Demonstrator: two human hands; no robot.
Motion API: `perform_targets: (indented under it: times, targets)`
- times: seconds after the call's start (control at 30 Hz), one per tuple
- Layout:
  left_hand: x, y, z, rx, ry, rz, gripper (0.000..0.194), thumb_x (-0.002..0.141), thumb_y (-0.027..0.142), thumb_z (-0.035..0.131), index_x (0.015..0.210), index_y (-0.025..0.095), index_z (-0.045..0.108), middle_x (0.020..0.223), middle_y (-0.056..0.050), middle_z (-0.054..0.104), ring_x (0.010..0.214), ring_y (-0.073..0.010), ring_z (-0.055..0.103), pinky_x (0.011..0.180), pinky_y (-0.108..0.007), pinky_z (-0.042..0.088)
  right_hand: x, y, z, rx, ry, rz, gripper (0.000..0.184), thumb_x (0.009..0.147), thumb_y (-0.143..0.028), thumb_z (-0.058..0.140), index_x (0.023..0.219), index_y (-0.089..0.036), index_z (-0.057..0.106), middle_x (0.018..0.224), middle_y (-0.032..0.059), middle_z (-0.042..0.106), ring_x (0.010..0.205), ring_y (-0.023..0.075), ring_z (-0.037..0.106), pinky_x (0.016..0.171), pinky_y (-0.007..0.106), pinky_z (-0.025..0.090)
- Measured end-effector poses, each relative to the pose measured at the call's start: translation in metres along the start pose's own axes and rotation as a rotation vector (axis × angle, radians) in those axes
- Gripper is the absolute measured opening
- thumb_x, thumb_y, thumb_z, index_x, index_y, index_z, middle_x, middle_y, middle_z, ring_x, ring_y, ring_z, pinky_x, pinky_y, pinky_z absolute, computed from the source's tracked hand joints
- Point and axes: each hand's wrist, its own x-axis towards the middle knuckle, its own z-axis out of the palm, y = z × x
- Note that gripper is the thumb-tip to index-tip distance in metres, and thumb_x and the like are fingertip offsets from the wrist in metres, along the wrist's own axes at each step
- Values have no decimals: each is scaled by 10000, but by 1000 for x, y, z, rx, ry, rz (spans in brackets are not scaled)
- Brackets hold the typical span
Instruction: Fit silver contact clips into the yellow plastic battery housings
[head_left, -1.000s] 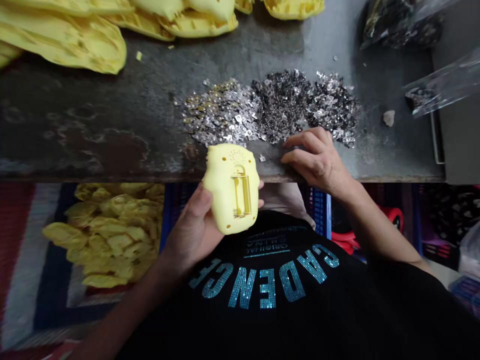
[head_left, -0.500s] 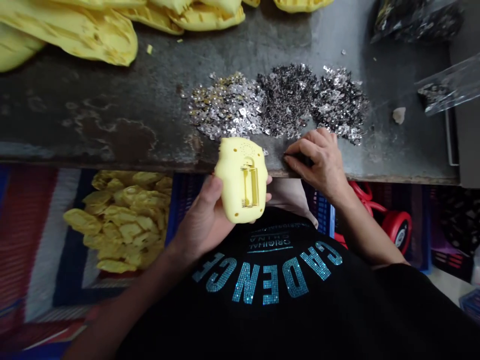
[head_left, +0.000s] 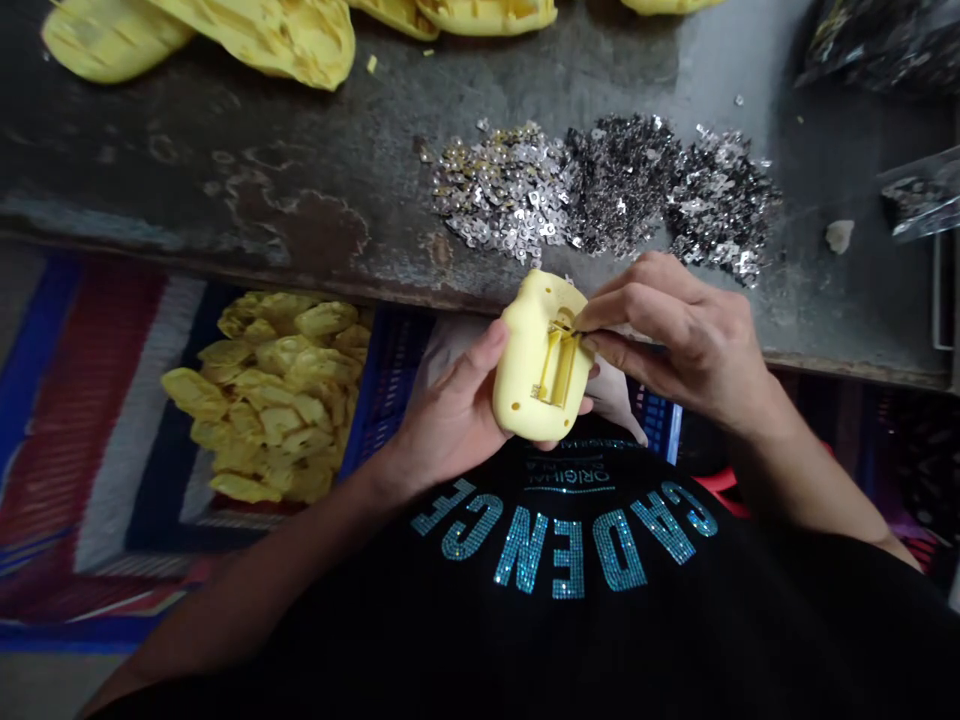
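A yellow plastic toy casing is held in my left hand, thumb along its left side and fingertips showing at its right. Its battery compartment faces up, with small metal contacts at the near end. My right hand is closed in a pinch at the compartment's upper right end. What the fingertips hold is too small and hidden to make out. Just beyond, on the bench, lie piles of small metal contacts: a silvery pile, a dark pile and a mixed dark and shiny pile.
Yellow casing halves lie along the back of the grey metal bench. Below its edge at left, a crate holds many yellow parts. Plastic bags of metal pieces sit at right, near a whitish lump.
My right hand has moved from the bench edge by the piles onto the casing's battery compartment. The casing is now tilted, and the view has shifted.
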Motion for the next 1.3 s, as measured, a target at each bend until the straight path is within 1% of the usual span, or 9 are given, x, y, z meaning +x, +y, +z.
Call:
perform_targets:
  times: [0.23,0.43,0.6,0.73,0.87,0.93,1.1,1.2,1.3]
  targets:
    - [-2,-3,1,-29,-34,6,655,1011,645,762,1506,227,667,1385,-105,812,1314,-383,778,753,-340,744,2,-1,-5,-76,-83,-128,185,1173,-316,537,1217,-242,700,1034,35,703,953,204,669,877,421,592]
    - [-3,-3,2,-25,-95,-44,681,1032,659,724,1554,234,620,1294,-99,830,1169,-338,837,562,-238,671,-1,-4,-6,-123,-117,-158,231,1189,-281,477,1311,-235,667,1101,45,687,1034,205,667,964,445,598]
    - [-3,-2,5,-20,-49,-31,684,1000,641,777,1525,223,643,1334,-106,825,1250,-361,808,667,-273,708,-7,-10,-4,-82,-81,-68,219,1175,-312,513,1264,-261,706,1085,43,725,982,213,680,889,426,598]
    - [-5,-3,6,31,-11,-54,721,949,690,808,1489,227,687,1341,-115,827,1255,-416,801,610,-302,689,-14,-15,-1,-21,20,91,169,1140,-314,586,1181,-298,750,1084,37,773,954,231,708,898,449,609]
    - [-8,-6,9,70,78,50,734,876,673,897,1425,218,724,1330,-116,834,1294,-440,778,809,-419,735,-17,-11,5,125,143,181,172,1093,-353,682,1192,-240,767,1154,76,803,1049,244,734,908,433,641]
    - [-10,-8,11,118,131,113,692,828,629,957,1358,235,750,1315,-89,843,1292,-423,779,920,-454,723,-15,-6,8,259,119,233,314,1048,-414,753,1282,-205,746,1251,96,790,1124,241,736,917,405,657]
    - [-17,-14,7,274,131,240,626,906,505,931,1450,276,724,1286,-70,854,1212,-355,814,941,-400,681,-10,0,16,422,56,297,469,985,-394,797,1393,-197,675,1355,92,739,1091,200,745,932,358,661]
    - [-20,-16,0,339,89,303,561,952,416,905,1471,282,740,1323,-71,850,1229,-313,812,1018,-368,648,-9,-4,25,380,111,242,456,955,-294,792,1380,-189,664,1295,81,719,1039,182,732,893,338,657]
    - [-22,-16,-6,422,142,329,513,953,426,903,1428,265,796,1342,-84,848,1243,-305,806,1032,-337,633,-10,-7,36,324,200,209,461,943,-248,787,1383,-238,647,1280,66,714,981,175,719,859,343,664]
